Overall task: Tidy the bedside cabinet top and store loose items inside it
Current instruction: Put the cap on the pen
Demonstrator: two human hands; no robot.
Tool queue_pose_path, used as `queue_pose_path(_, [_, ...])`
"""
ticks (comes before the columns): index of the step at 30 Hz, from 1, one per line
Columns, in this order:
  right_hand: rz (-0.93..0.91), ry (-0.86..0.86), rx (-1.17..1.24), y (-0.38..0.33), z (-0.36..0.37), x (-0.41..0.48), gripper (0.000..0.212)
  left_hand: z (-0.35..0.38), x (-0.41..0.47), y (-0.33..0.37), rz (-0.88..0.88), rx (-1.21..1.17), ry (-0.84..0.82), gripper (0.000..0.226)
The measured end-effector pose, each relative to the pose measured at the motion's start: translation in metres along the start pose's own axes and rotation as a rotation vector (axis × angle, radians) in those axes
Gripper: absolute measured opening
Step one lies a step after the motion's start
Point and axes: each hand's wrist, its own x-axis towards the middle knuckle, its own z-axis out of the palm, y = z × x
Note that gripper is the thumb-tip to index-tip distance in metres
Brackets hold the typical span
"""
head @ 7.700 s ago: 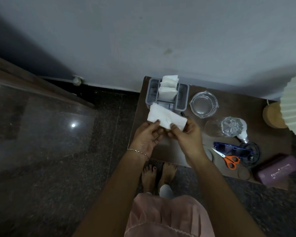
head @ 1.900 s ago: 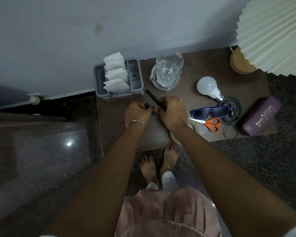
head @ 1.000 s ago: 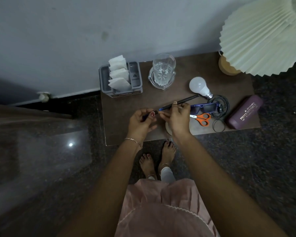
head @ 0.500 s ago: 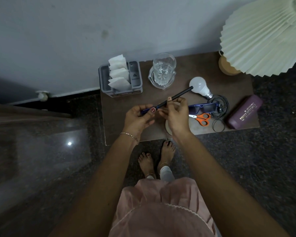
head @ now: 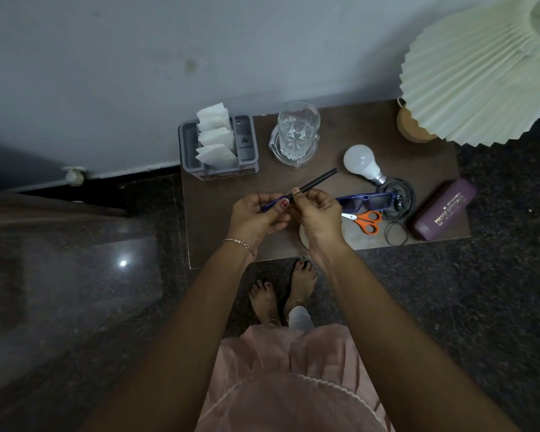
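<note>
I hold a thin dark pen (head: 318, 180) over the brown cabinet top (head: 212, 219). My right hand (head: 317, 219) pinches its barrel, which slants up to the right. My left hand (head: 256, 218) grips the pen's blue cap end (head: 270, 206). On the top lie a white bulb (head: 360, 162), blue sunglasses (head: 367, 202), orange-handled scissors (head: 367, 221), a coiled black cable (head: 401, 199), a black hair tie (head: 396, 235) and a purple glasses case (head: 443, 213). A round coaster (head: 303, 240) shows under my right wrist.
A grey caddy (head: 247, 145) with folded white tissues stands at the back left corner. A clear glass (head: 296, 129) sits in a glass dish beside it. A pleated cream lamp shade (head: 477, 70) overhangs the back right corner. A wall runs behind the cabinet and dark stone floor surrounds it.
Earlier I folded a tissue; now tissues stand in the caddy. I picked the pen up off the top. In the last second both hands raised it slightly and drew closer together on it.
</note>
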Motion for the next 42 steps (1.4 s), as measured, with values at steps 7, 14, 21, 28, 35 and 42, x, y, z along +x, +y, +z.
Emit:
queue_pose_path(7, [0.05,-0.009,-0.023,0.002,0.001,0.001,0.028,0.002,0.002,0.001,-0.001,-0.022,0.012,0.011])
queue_pose_path(14, [0.054,-0.033,-0.071,0.009,-0.002,0.006,0.026,-0.005,0.017,-0.002,0.079,0.217,-0.017,0.015])
queue_pose_path(21, [0.179,-0.111,-0.16,0.021,-0.008,0.018,0.013,-0.019,0.035,-0.016,0.169,0.714,-0.029,0.025])
queue_pose_path(28, [0.179,-0.042,-0.215,0.019,-0.018,0.037,0.024,-0.034,0.044,-0.033,0.078,0.875,0.14,0.019])
queue_pose_path(35, [0.221,-0.114,-0.308,0.031,-0.018,0.043,0.032,-0.029,0.048,-0.046,0.131,0.899,0.194,0.019])
queue_pose_path(42, [0.206,-0.112,-0.339,0.033,-0.019,0.04,0.028,-0.027,0.054,-0.049,0.151,0.929,0.173,0.015])
